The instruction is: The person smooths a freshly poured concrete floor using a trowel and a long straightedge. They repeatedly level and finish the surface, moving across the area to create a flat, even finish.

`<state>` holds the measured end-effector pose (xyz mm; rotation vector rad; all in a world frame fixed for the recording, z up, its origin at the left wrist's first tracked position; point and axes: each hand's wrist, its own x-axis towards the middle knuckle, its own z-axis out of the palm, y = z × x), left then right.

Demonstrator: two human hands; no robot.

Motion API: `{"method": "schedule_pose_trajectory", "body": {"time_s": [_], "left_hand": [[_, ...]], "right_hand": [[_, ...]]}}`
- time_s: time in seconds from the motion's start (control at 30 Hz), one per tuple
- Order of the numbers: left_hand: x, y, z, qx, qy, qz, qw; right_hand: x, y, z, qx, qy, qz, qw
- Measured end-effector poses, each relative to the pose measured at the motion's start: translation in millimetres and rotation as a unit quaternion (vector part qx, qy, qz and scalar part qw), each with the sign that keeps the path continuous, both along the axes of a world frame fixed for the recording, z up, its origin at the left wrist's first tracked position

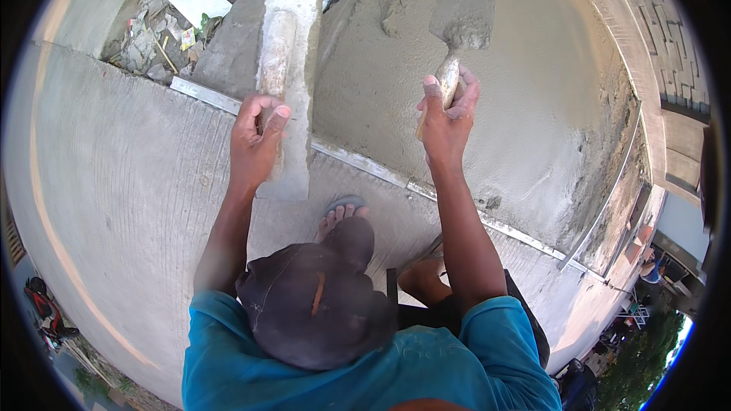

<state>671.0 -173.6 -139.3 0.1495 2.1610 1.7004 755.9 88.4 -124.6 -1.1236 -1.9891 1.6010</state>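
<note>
My left hand (257,137) is closed round the handle of a long, flat float (301,68), its blade pale and crusted with cement. The float is held lengthwise, its near end over the paved ground and its far end beyond the wet slab. In my right hand (451,116) is a trowel (463,11), gripped by its worn handle. Grey mortar coats the trowel's blade and heaps near its neck. Below the trowel spreads wet concrete (365,95), smooth in most places, with a small lump left of the blade. Whether the trowel touches the surface I cannot tell.
A pale formwork strip (365,167) edges the wet concrete on my side. Rubble and litter (164,42) lie at the far left. Along the right runs a thin bar (609,202) beside a block wall (662,23). My sandalled foot (343,213) stands on grooved paving (137,175).
</note>
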Motion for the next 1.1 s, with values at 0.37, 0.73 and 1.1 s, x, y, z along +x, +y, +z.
{"method": "schedule_pose_trajectory", "body": {"time_s": [0.37, 0.73, 1.1], "left_hand": [[29, 137, 11, 0.132, -0.030, -0.201, 0.970], [53, 131, 6, 0.166, -0.015, -0.209, 0.964], [12, 58, 23, 0.157, -0.028, -0.054, 0.986]], "right_hand": [[-8, -54, 10, -0.074, 0.155, -0.092, 0.981], [19, -10, -13, -0.129, 0.064, -0.082, 0.986], [31, 91, 19, 0.074, -0.065, -0.037, 0.994]]}}
